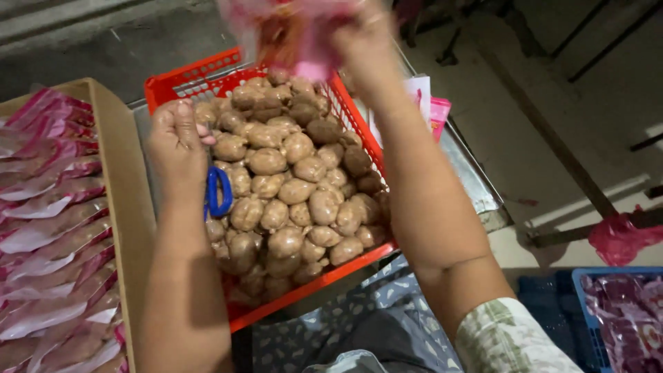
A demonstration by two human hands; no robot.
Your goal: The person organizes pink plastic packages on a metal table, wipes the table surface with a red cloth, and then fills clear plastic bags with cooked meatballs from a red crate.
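A red plastic basket [181,81] holds a heap of brown round sausage balls [293,186]. My left hand [176,145] is closed in a fist over the basket's left side, gripping scissors with a blue handle [219,193] that hangs below the wrist. My right hand [362,41] is raised above the basket's far end, holding a pink and clear plastic bag [293,38], which is blurred. What is inside the bag cannot be made out.
A cardboard box [124,179] at the left is packed with sealed pink-edged bags [48,228]. A blue crate [587,304] with more pink bags stands at the lower right. A metal table edge [476,179] and a pink packet [438,114] lie right of the basket.
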